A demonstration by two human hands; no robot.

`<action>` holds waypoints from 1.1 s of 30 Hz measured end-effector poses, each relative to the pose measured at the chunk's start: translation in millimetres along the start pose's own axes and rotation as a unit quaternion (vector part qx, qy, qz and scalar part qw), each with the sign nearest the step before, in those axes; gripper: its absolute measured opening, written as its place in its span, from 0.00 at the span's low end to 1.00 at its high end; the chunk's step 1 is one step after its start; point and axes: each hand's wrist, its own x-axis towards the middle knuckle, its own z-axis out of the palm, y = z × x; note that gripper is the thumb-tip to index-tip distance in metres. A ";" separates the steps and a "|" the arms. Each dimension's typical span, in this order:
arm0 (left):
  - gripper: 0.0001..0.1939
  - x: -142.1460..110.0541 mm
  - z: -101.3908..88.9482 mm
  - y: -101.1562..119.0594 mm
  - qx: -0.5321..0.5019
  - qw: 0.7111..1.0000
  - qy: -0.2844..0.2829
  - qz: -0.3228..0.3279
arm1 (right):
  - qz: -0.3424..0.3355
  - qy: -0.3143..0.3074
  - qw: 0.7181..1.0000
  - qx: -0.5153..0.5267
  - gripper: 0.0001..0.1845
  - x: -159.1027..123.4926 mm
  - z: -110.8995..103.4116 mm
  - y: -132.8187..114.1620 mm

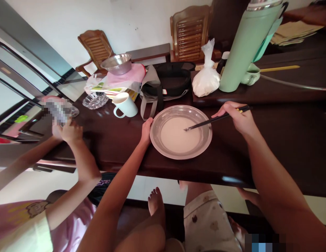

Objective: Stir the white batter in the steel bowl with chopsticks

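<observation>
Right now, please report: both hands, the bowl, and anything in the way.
Left hand touching metal bowl. Right hand holding dark chopsticks, tips at pale liquid. White mug nearby, not blocking bowl.

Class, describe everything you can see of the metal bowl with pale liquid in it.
The bowl is round and wide, silvery, apparently metal, with sloping sides and a rim. It sits upright near the front edge of the dark table, partly filled with pale, milky liquid. The left hand holds its left rim. Dark chopsticks in the right hand cross over its right rim; whether they touch it is unclear.
</observation>
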 end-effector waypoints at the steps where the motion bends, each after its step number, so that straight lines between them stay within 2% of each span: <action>1: 0.19 -0.3 -0.2 0.3 0.002 1.000 -0.004 0.004 | -0.001 -0.012 1.000 0.013 0.18 -0.4 0.5 -0.6; 5: 0.19 0.2 -0.8 -2.3 -0.006 1.000 0.001 -0.003 | 0.022 -0.131 0.991 -0.017 0.16 -2.4 8.1 -6.8; 7: 0.19 1.1 -0.8 -4.2 -0.012 1.000 0.006 -0.012 | 0.021 -0.098 0.994 -0.034 0.14 -1.9 8.0 -7.2; 9: 0.20 1.9 -0.7 -5.0 -0.013 1.000 0.006 -0.013 | 0.014 -0.029 0.999 -0.026 0.15 -0.9 4.6 -4.9; 11: 0.20 2.4 -0.8 -5.2 -0.011 1.000 0.004 -0.009 | 0.010 -0.005 1.000 0.008 0.18 -0.5 2.4 -2.8; 13: 0.20 2.7 -1.2 -5.5 -0.010 1.000 0.002 -0.004 | 0.019 -0.048 0.998 0.022 0.19 -1.2 4.0 -3.1; 15: 0.20 2.8 -1.5 -5.9 -0.012 1.000 -0.001 0.000 | 0.032 -0.116 0.993 -0.006 0.17 -2.2 7.5 -5.1; 16: 0.20 2.7 -1.5 -5.9 -0.013 1.000 -0.002 0.002 | 0.033 -0.130 0.991 -0.022 0.16 -2.4 8.6 -6.0; 18: 0.20 2.2 -1.0 -5.3 -0.013 1.000 0.000 0.001 | 0.027 -0.101 0.994 -0.036 0.14 -1.9 7.6 -6.3; 21: 0.20 1.5 -0.2 -3.7 -0.010 1.000 0.004 -0.005 | 0.012 -0.017 1.000 -0.010 0.17 -0.8 2.5 -3.5; 23: 0.20 1.6 -0.2 -3.7 -0.008 1.000 0.003 -0.004 | 0.014 -0.029 0.999 0.015 0.18 -1.1 2.3 -2.8; 26: 0.20 2.8 -1.0 -6.3 -0.016 1.000 0.002 -0.006 | 0.032 -0.119 0.992 -0.007 0.17 -2.4 6.9 -5.1; 27: 0.20 3.3 -1.3 -7.2 -0.021 1.000 0.004 -0.009 | 0.028 -0.125 0.992 -0.019 0.15 -2.6 7.8 -6.0; 28: 0.19 3.6 -1.5 -8.0 -0.025 1.000 0.005 -0.011 | 0.026 -0.120 0.992 -0.031 0.14 -2.6 7.8 -6.6; 31: 0.19 3.8 -1.8 -8.6 -0.023 1.000 0.007 -0.011 | 0.017 -0.046 0.999 -0.022 0.15 -2.0 3.4 -6.1; 33: 0.19 3.7 -2.0 -8.5 -0.016 1.000 0.002 -0.004 | 0.015 -0.034 0.999 0.007 0.16 -1.9 1.7 -5.4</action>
